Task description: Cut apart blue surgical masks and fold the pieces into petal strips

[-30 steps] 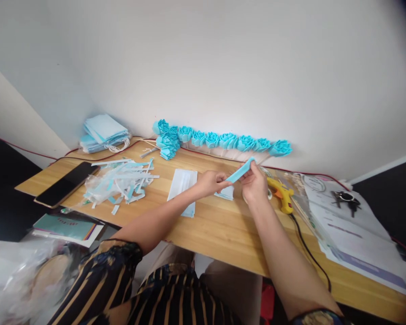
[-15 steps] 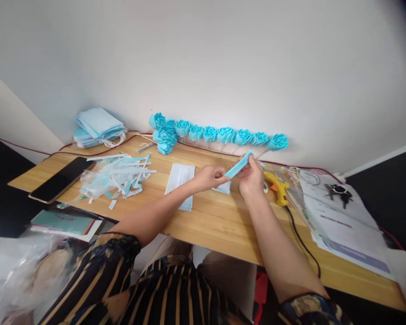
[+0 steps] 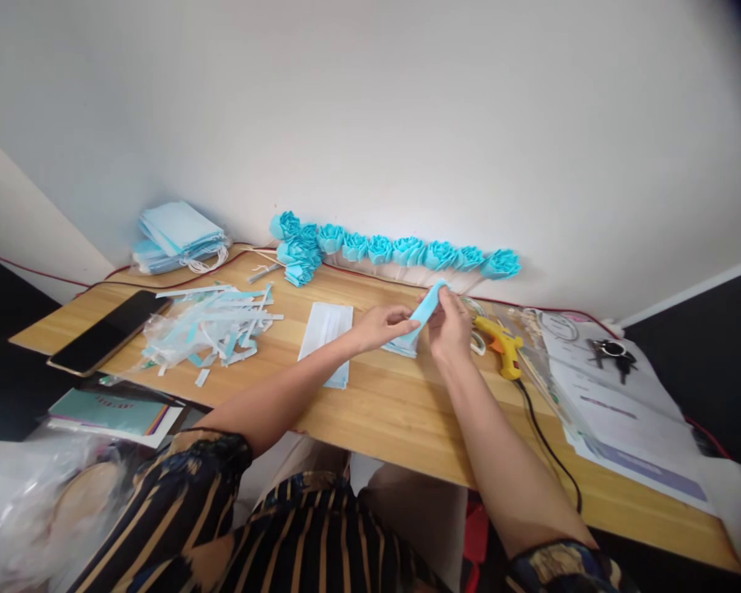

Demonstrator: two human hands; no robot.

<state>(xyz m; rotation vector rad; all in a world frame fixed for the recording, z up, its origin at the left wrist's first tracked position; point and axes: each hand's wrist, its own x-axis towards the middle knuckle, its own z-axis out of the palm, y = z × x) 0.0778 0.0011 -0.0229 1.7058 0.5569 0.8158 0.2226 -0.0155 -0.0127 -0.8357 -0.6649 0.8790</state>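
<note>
A folded strip of light blue mask fabric (image 3: pixel 426 305) is stretched at a slant between my two hands, above the table. My left hand (image 3: pixel 384 326) pinches its lower end between thumb and fingers. At the upper end, my right hand (image 3: pixel 449 328) grips it, some fingers hidden behind the strip. Beneath the hands lies a small stack of pale blue pieces (image 3: pixel 403 346), partly covered. To the left, under my left forearm, a stack of flat white and blue mask sheets (image 3: pixel 338 375) rests on the wood.
Blue fabric flowers (image 3: pixel 379 248) line the wall. A pile of cut strips (image 3: pixel 222 319), a phone (image 3: pixel 108 333) and stacked masks (image 3: pixel 182 231) are at left. At right are a yellow glue gun (image 3: pixel 507 354) with its cord, papers (image 3: pixel 623 412) and keys (image 3: pixel 617 354).
Both hands have shifted slightly left with the strip, which now tilts more steeply and shows a wider face. The whole view has moved a little.
</note>
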